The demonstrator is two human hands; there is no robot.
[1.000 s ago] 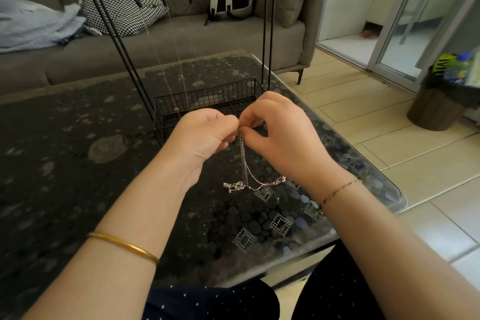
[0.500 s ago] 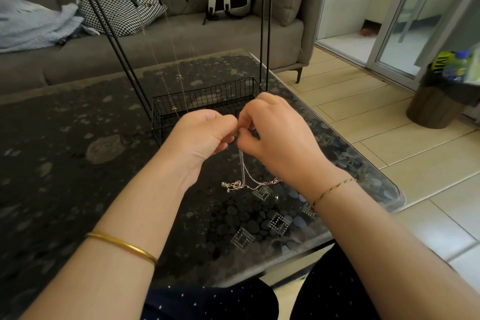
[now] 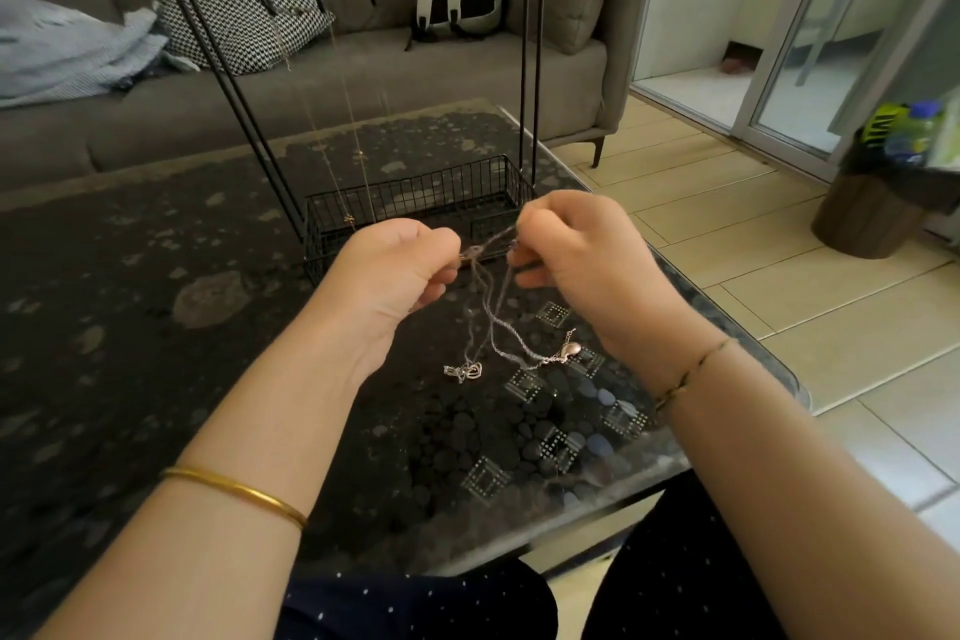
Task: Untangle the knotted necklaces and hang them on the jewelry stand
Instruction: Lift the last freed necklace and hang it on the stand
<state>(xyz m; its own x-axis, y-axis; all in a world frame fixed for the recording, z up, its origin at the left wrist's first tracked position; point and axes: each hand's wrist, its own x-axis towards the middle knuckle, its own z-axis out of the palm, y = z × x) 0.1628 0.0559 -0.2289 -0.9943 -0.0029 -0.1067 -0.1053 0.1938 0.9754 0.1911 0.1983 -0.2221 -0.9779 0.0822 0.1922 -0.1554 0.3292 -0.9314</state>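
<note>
The left hand [image 3: 395,270] and right hand [image 3: 582,260] each pinch the tangled silver necklaces [image 3: 491,322] just above the dark table [image 3: 156,327]. Thin, blurred chains hang between them, 2 pendants trailing low. The black wire jewelry stand [image 3: 415,203] sits just behind.

necklaces [image 3: 498,327] before jewelry stand [image 3: 415,203], on table [image 3: 156,327]

The left hand [image 3: 395,270] and the right hand [image 3: 576,255], held fingertip to fingertip a second ago, are now drawn apart, and a gap is opened between them. The necklaces [image 3: 493,322], earlier hung as one tight bunch, are spread into separate strands below that gap. A rose-coloured pendant [image 3: 571,350] is carried out to the right, away from the silver pendant [image 3: 466,371].
</note>
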